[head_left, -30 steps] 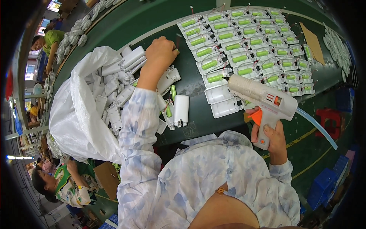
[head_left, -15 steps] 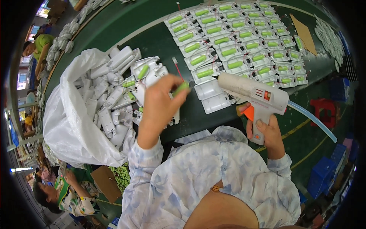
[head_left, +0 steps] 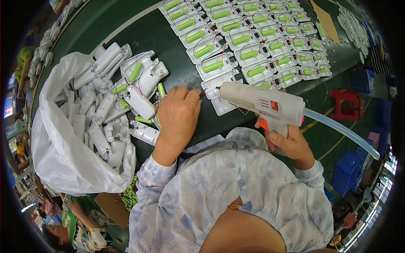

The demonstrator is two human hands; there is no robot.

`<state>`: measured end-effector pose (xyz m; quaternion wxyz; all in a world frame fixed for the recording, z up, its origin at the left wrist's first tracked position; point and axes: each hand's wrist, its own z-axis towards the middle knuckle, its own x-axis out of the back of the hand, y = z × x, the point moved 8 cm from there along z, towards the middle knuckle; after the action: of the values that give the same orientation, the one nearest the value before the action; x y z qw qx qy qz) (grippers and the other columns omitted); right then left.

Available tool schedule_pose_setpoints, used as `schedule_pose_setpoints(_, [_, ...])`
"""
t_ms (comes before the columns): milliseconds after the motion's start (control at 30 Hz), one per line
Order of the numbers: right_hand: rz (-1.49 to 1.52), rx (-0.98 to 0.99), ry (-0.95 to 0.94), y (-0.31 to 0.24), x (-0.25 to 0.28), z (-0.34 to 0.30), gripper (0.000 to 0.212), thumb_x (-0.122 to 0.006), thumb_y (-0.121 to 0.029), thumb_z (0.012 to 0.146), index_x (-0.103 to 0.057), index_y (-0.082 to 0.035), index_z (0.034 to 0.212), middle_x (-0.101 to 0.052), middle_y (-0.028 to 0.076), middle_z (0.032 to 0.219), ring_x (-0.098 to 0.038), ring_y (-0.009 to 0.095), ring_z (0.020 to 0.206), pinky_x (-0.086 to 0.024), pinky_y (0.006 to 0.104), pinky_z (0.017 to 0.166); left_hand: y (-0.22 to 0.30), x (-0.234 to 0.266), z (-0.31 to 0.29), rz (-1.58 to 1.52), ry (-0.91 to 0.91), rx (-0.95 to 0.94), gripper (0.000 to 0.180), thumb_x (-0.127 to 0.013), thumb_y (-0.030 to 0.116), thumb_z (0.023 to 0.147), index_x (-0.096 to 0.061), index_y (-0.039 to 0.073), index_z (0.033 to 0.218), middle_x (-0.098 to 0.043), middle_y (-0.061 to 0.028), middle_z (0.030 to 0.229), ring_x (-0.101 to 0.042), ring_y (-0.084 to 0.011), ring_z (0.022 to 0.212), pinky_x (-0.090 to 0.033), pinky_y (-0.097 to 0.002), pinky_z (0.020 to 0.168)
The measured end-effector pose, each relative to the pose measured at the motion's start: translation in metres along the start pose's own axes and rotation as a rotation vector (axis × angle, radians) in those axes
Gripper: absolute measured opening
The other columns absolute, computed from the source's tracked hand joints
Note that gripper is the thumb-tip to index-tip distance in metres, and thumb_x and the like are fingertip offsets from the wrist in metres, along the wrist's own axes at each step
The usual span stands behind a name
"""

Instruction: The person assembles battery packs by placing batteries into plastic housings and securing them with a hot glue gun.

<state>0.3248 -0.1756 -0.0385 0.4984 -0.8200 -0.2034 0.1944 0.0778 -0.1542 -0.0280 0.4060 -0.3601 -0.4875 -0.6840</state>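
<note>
My right hand (head_left: 291,145) grips a white hot glue gun (head_left: 257,101), fingers at its orange trigger. A translucent glue stick (head_left: 341,128) trails from its rear. The nozzle points left, over a bare white plastic casing (head_left: 213,83) at the near end of the rows. My left hand (head_left: 179,116) is closed, back upward, between the loose pile and that casing; its curled fingers hide whatever they hold. A green battery (head_left: 161,90) lies beside it at the pile's edge. Ahead, several rows of white casings hold green batteries (head_left: 213,66) with thin red and black wires.
On the left a white woven sack (head_left: 55,147) spills loose white casings (head_left: 101,139). Brown cardboard (head_left: 327,21) and a heap of white parts (head_left: 352,33) are at the far right. A red stool (head_left: 346,104) and blue crates (head_left: 348,168) stand on the right. Other people are at left.
My left hand, earlier raised with a green wired battery in its fingers, is now lower and turned back-up. The glue gun has shifted left, and the whole view has shifted slightly.
</note>
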Motion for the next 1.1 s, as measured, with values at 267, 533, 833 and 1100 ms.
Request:
schedule_pose_setpoints(267, [-0.053,-0.027,0.035,0.003,0.002,-0.004,0.048,-0.063,-0.038,0.094,-0.053,0.001,0.120,-0.059,0.006,0.094,-0.050,0.008,0.057,-0.039,0.0237,0.051,-0.003,-0.004,0.003,-0.031,-0.079,-0.026,0.013,-0.075,0.010,0.078,-0.070,0.005,0.089,-0.061,-0.0104,0.078,-0.062,-0.0304,0.072,-0.049,-0.0399,0.063])
schedule_pose_setpoints(533, [0.005,0.037,0.048,0.004,0.008,-0.007,0.049,-0.061,-0.033,0.095,-0.050,0.003,0.128,-0.061,0.011,0.108,-0.055,0.010,0.061,-0.044,0.0241,0.053,0.013,0.010,0.040,-0.293,-0.008,-0.066,0.009,-0.070,0.000,0.082,-0.069,0.004,0.089,-0.063,-0.0129,0.082,-0.063,-0.0315,0.075,-0.049,-0.0383,0.065])
schedule_pose_setpoints(833, [0.129,0.044,-0.005,0.014,0.012,-0.014,0.061,-0.060,-0.016,0.095,-0.033,0.001,0.147,-0.057,0.015,0.131,-0.056,0.010,0.074,-0.049,0.0239,0.064,0.037,-0.027,0.062,-0.168,-0.004,-0.318,0.016,-0.076,0.002,0.071,-0.071,0.008,0.084,-0.056,-0.0066,0.083,-0.058,-0.0268,0.082,-0.047,-0.0369,0.067])
schedule_pose_setpoints(1100, [0.138,0.017,0.026,0.012,0.011,-0.017,0.055,-0.058,-0.015,0.095,-0.037,0.001,0.144,-0.058,0.013,0.128,-0.056,0.010,0.074,-0.049,0.0240,0.063,0.035,-0.033,0.060,-0.149,0.006,-0.340,0.019,-0.078,0.004,0.068,-0.073,0.009,0.086,-0.057,-0.0067,0.084,-0.057,-0.0264,0.082,-0.047,-0.0367,0.068])
